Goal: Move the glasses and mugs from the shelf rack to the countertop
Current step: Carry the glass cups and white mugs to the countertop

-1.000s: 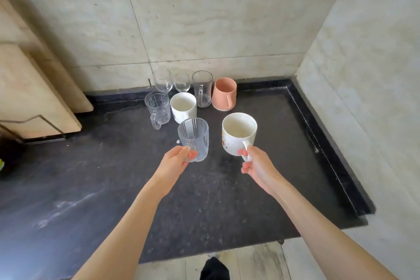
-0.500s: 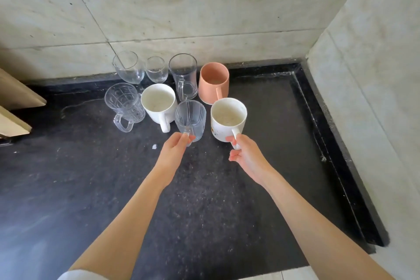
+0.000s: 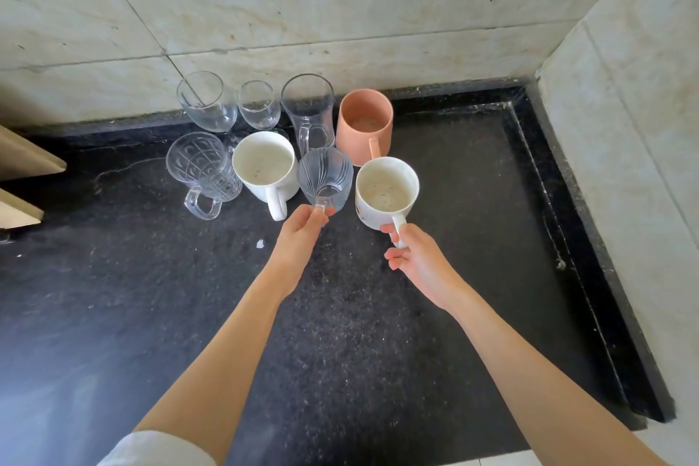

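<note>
Both hands grip handles – left hand (image 3: 302,235) ribbed glass (image 3: 326,178), right hand (image 3: 416,261) white mug (image 3: 386,193)

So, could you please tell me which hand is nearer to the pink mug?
The right hand. It holds a white mug's handle just in front of the pink mug; the left hand sits farther to the left, pinching a ribbed glass.

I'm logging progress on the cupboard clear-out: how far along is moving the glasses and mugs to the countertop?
Done: six pieces stand at the back of the countertop, among them the pink mug and a white mug. In hand: the left hand holds a ribbed glass mug, the right hand a white mug with a print, both near the group. The shelf rack is out of view, so the remainder is unknown.
</note>
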